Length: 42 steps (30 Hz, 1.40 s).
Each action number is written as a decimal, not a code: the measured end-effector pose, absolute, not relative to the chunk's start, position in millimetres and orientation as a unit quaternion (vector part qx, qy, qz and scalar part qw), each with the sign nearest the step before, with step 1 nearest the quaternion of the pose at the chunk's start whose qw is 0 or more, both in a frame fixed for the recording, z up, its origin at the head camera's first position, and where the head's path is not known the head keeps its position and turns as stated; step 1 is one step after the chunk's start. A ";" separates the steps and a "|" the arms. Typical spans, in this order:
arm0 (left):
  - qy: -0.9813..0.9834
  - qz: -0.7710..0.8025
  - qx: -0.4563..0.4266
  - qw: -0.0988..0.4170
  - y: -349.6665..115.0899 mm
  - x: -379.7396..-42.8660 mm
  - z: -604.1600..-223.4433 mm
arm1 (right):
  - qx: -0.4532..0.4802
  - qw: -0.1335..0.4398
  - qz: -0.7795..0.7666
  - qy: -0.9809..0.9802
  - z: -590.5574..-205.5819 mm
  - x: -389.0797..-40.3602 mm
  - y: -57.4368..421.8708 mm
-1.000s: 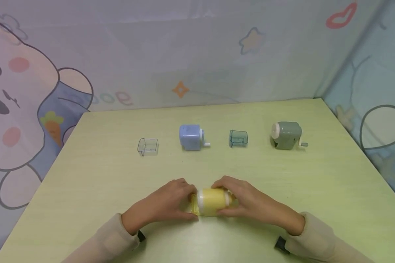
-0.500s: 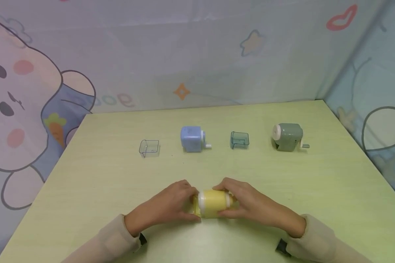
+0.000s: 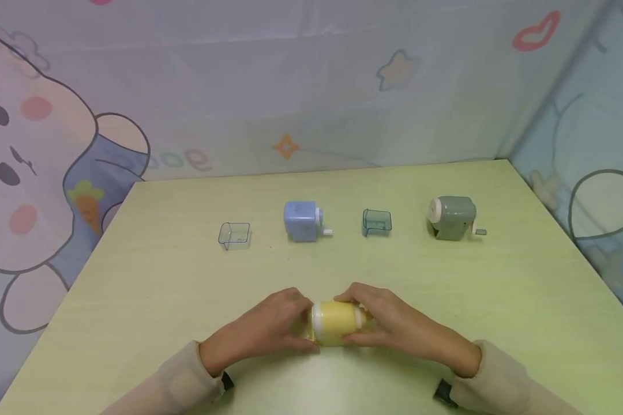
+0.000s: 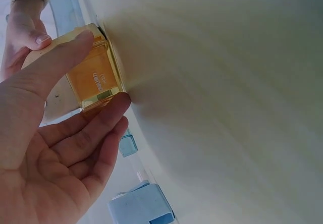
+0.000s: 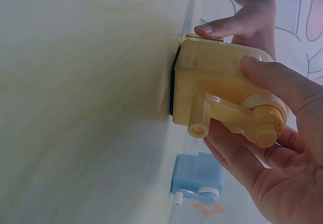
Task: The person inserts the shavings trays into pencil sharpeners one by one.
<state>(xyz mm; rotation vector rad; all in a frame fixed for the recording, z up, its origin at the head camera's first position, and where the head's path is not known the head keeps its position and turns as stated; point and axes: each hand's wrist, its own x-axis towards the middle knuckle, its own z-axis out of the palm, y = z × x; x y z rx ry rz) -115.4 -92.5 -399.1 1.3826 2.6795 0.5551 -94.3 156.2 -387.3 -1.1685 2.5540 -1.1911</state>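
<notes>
Near the front of the table lies a yellow crank pencil sharpener [image 3: 337, 324], held between both hands. My right hand [image 3: 400, 323] grips its body at the crank end, thumb on one side and fingers on the other. The yellow crank handle [image 5: 227, 109] shows in the right wrist view. On the opposite end, my left hand [image 3: 267, 325] pinches the clear yellow shavings drawer [image 4: 91, 77] between thumb and fingers. Most of that drawer appears to sit inside the body. In the head view the left fingers partly hide it.
Farther back stand a blue sharpener [image 3: 301, 221] and a grey-green sharpener [image 3: 454, 218]. A clear drawer [image 3: 235, 235] lies left of the blue one, and a teal drawer [image 3: 377, 222] lies between the two sharpeners. A printed cloth [image 3: 337, 86] hangs behind the table [image 3: 161, 271].
My left hand has moved slightly right, and the strip of yellow drawer showing outside the body has narrowed. My right hand keeps its grip on the sharpener. The head view has shifted slightly.
</notes>
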 end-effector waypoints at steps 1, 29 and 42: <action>0.873 0.184 0.450 0.039 -92.3 -115.2 -399.4 | -0.383 0.045 -0.390 0.836 -387.5 -94.3 156.2; 0.876 0.201 0.437 0.035 -83.7 -115.0 -402.2 | -0.387 0.035 -0.392 0.834 -388.1 -94.2 156.8; 0.875 0.209 0.435 0.037 -79.8 -116.0 -404.0 | -0.390 0.033 -0.395 0.831 -388.8 -93.8 157.5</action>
